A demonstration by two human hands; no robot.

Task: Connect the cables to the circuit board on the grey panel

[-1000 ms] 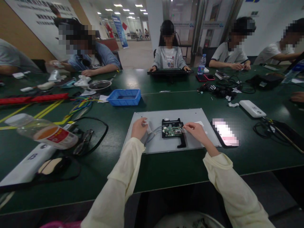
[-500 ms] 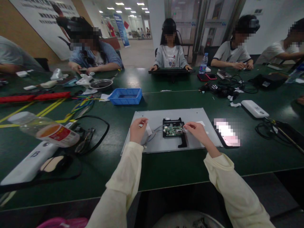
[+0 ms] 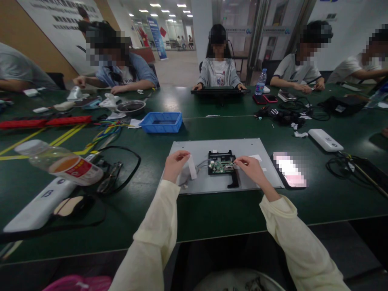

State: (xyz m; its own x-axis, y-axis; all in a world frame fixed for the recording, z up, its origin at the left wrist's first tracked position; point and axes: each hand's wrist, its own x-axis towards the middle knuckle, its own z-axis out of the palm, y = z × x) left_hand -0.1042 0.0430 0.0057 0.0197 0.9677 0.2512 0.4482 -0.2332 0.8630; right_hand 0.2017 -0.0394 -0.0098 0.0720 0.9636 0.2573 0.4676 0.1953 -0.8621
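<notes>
A flat grey panel [image 3: 200,188] lies on the table before me. On its middle sits a black bracket [image 3: 234,181] carrying a green circuit board [image 3: 222,166], with grey cables [image 3: 202,163] running off to the left. My left hand [image 3: 176,165] is over the panel's left part, thumb and fingertips pinched on the top of a white strip [image 3: 192,167] that hangs down. At the board's right edge, my right hand [image 3: 251,167] is closed in a pinch; whatever is between its fingertips is too small to make out. White patches [image 3: 256,158] lie on the panel behind that hand.
A phone [image 3: 289,169] lies right of the panel, with a white power bank [image 3: 325,140] beyond it. To the left are a drink bottle [image 3: 69,165], a white power strip [image 3: 42,204] and black cables. A blue bin [image 3: 161,123] stands farther back. Several people sit around the table.
The white strip at my left hand now hangs more upright and shows more fully. My right hand stays at the board's edge. A person at far left has reached out toward a white object.
</notes>
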